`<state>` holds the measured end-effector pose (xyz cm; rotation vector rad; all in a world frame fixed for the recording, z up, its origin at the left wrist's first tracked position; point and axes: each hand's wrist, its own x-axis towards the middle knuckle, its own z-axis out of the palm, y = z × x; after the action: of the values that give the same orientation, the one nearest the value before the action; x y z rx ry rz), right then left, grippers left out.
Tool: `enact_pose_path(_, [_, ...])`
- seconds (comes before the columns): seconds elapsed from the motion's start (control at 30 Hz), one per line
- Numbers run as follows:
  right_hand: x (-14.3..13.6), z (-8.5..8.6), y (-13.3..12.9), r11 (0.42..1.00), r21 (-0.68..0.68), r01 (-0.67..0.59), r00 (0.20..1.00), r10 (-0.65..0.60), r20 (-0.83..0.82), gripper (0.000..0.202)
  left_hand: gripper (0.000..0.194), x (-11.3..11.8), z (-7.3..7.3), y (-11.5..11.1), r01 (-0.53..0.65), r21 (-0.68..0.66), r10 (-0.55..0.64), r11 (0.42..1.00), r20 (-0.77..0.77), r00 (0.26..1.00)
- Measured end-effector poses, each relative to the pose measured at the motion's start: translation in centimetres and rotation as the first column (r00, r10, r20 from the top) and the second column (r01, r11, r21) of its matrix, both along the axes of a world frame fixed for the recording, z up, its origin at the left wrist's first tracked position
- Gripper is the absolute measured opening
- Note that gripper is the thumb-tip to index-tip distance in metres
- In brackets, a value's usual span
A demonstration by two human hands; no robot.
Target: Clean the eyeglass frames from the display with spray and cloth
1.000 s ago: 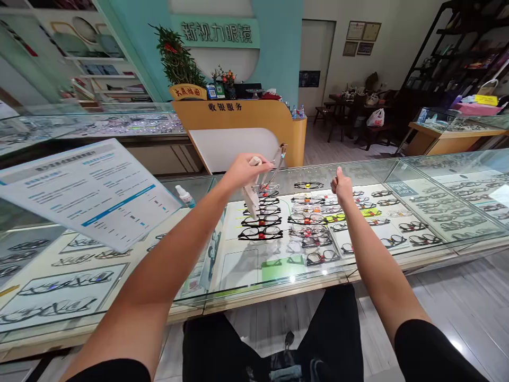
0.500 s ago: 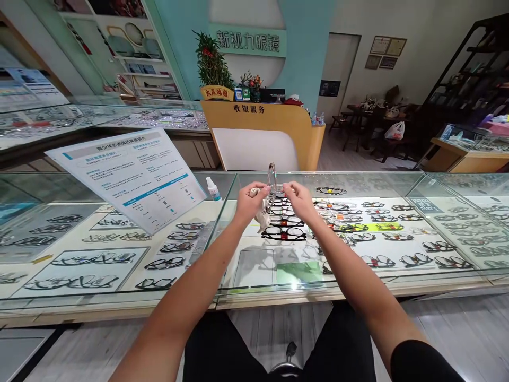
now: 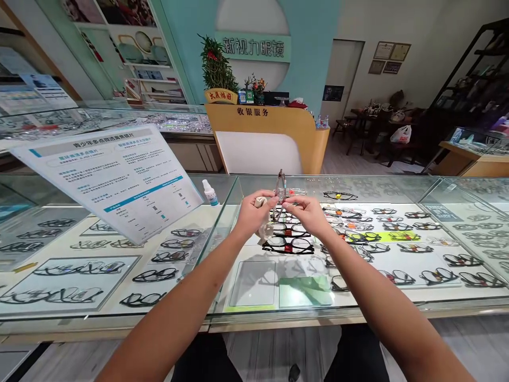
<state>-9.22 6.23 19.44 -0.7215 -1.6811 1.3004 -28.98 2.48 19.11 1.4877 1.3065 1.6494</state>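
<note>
over the glass display case [image 3: 274, 320], the left hand [image 3: 256, 212] has a pale cloth [image 3: 264, 232] bunched in curled fingers with its thumb at the glasses [image 3: 277, 185], and the right hand [image 3: 306, 213] pinches the same pair between thumb and fingertips, so the pair is up in the air above the case, edge-on to view. done as far as shows: glasses lifted, cloth in hand; likely mid-handling, pair not yet set down, lens state can't tell. white bottle [image 3: 210, 194] on the case untouched, more eyeglass frames [image 3: 288, 247] inside it.
</note>
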Motion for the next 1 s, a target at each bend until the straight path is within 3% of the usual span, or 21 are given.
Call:
enact_pose_path(0.2, [0.5,0.2,0.3,0.992,0.089,0.085,0.996,-0.086,0.011,0.05,0.05,-0.2,-0.2,0.1,0.026,-0.002,-0.026,1.0,0.013,1.0])
enact_pose_path(0.3, [0.8,0.3,0.3,0.963,0.181,0.198,0.98,-0.201,-0.005,0.045,0.046,-0.4,-0.2,0.2,-0.015,-0.009,0.014,1.0,-0.014,1.0])
enact_pose_path(0.37, [1.0,0.3,0.2,0.91,0.251,0.33,0.942,-0.335,-0.022,0.039,0.045,-0.5,-0.1,0.1,-0.052,0.0,0.051,0.999,-0.06,0.997])
enact_pose_path(0.47, [1.5,0.4,0.2,0.773,0.357,0.524,0.839,-0.54,-0.063,0.031,0.044,-0.6,0.3,-0.1,-0.062,-0.006,0.061,0.998,-0.135,0.989])
enact_pose_path(0.57, [1.9,0.6,0.4,0.681,0.416,0.603,0.776,-0.621,-0.108,0.028,0.041,-0.5,0.6,-0.4,-0.031,-0.019,0.026,0.999,-0.193,0.981])
enact_pose_path(0.7, [2.0,0.8,0.7,0.659,0.429,0.618,0.777,-0.596,-0.203,0.027,0.038,-0.6,0.7,-0.5,-0.003,-0.056,-0.009,0.998,-0.201,0.98])
enact_pose_path(0.8, [1.5,0.3,0.7,0.672,0.49,0.556,0.812,-0.565,-0.148,0.026,0.04,-0.6,0.8,-0.3,-0.004,-0.06,-0.004,0.998,-0.125,0.992])
enact_pose_path(1.0, [0.3,-1.0,0.3,0.636,0.658,0.403,0.852,-0.522,-0.018,0.067,0.045,0.0,1.1,-0.7,-0.008,-0.082,0.0,0.997,-0.092,0.996])
